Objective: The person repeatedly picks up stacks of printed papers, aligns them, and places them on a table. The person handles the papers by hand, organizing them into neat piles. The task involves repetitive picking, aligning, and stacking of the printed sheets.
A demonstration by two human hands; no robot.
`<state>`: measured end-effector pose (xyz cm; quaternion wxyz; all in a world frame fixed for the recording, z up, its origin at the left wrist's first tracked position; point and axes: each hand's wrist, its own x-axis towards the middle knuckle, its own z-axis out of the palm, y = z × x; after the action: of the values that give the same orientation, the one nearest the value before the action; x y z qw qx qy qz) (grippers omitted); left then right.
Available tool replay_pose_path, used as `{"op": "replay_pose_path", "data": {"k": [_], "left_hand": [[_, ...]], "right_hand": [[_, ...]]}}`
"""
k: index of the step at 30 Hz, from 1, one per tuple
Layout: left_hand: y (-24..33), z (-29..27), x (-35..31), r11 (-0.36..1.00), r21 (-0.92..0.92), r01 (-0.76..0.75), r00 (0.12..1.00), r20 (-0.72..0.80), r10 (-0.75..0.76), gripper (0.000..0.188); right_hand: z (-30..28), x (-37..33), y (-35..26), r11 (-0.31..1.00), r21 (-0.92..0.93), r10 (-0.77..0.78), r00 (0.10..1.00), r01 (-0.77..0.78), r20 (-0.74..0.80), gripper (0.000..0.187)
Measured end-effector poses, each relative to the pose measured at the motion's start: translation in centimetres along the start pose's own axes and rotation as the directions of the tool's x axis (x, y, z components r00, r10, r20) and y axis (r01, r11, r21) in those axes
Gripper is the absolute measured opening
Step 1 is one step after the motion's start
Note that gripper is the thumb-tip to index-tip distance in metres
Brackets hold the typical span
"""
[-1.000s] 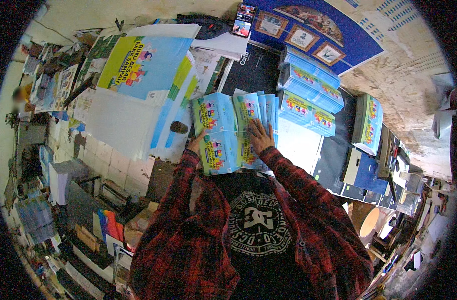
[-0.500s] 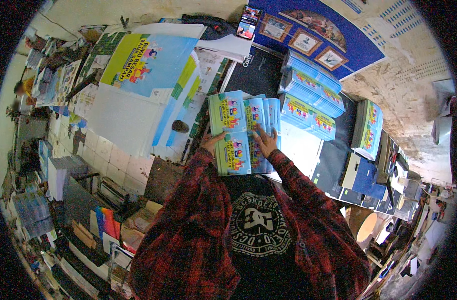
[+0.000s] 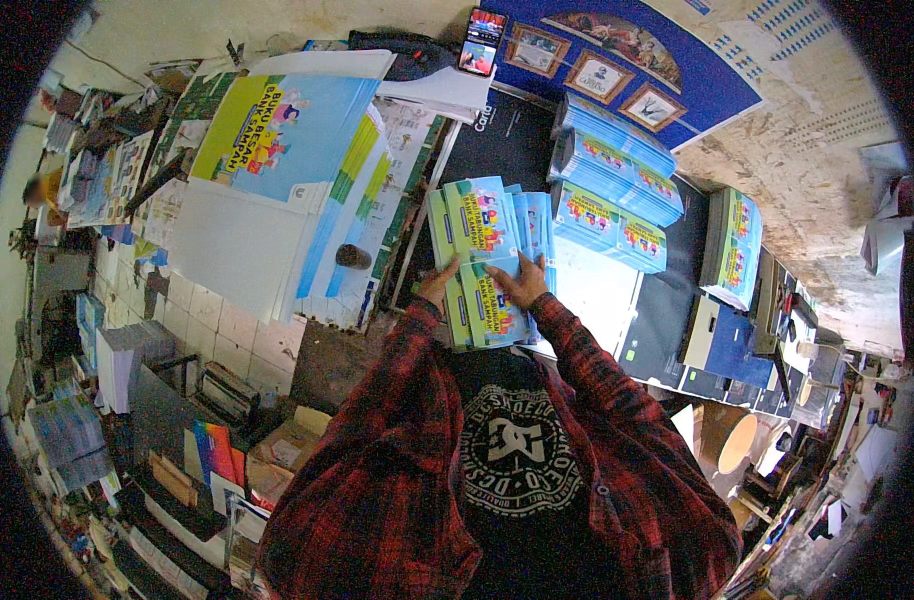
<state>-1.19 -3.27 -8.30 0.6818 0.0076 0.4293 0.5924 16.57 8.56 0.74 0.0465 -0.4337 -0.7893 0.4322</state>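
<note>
The left hand [image 3: 437, 287] is gripping the left edge of a booklet stack [image 3: 487, 305], fingers curled around its side. The right hand [image 3: 519, 283] is lying flat on top of the same stack, fingers spread, pressing the top cover down. The stack is sitting at the near edge of the counter [image 3: 507, 145], directly in front of the person's chest. A second stack [image 3: 477, 215] is lying just beyond it, touching its far edge, with loose blue booklets [image 3: 537, 222] fanning out on its right. Further stacks [image 3: 617, 180] are standing toward the counter's far right corner. Large printed sheets [image 3: 277, 140] are covering the left side. A phone [image 3: 482, 40] is leaning at the far edge.
</note>
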Motion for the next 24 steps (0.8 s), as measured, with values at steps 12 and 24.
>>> {"op": "replay_pose_path", "data": {"k": [12,24], "left_hand": [[-1.2,-2.0,0.9,0.694,0.576,-0.432,0.874,0.079,0.479,0.053],[2.4,2.8,-0.6,0.868,0.479,-0.133,0.964,-0.142,0.226,0.050]], "right_hand": [[1.7,0.5,1.5,0.999,-0.030,0.014,0.994,-0.018,-0.112,0.094],[0.0,0.3,0.7,0.998,0.034,0.063,0.997,-0.062,-0.049,0.070]]}}
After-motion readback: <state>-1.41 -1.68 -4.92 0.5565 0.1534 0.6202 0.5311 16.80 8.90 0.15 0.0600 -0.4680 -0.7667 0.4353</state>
